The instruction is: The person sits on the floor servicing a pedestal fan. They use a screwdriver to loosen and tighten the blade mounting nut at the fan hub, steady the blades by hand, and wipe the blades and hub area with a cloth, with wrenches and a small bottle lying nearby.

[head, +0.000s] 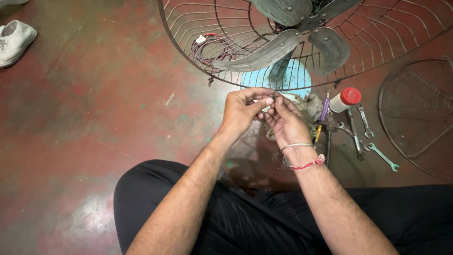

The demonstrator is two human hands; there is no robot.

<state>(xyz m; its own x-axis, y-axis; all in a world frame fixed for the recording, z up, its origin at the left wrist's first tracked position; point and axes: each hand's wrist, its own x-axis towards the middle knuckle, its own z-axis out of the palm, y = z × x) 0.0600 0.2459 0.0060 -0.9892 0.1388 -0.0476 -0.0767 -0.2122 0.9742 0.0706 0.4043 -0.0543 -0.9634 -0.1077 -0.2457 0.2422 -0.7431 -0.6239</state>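
Observation:
I sit on a red floor with both hands raised together in front of me. My left hand (243, 109) and my right hand (285, 122) pinch the same small dark metal part (272, 97) between their fingertips; it is too small to tell what it is. A silver bangle and a red thread circle my right wrist. Just beyond my hands lies a large fan: its wire guard (198, 52), grey metal blades (264, 52) and a light blue base (292, 78). A bundle of red and dark wires (212, 47) lies inside the guard.
Several spanners (363, 134) and a purple-handled tool (324, 107) lie on the floor to the right, beside a white bottle with a red cap (345, 99). A second wire guard (420, 113) lies at far right. A white shoe (14, 40) is at top left.

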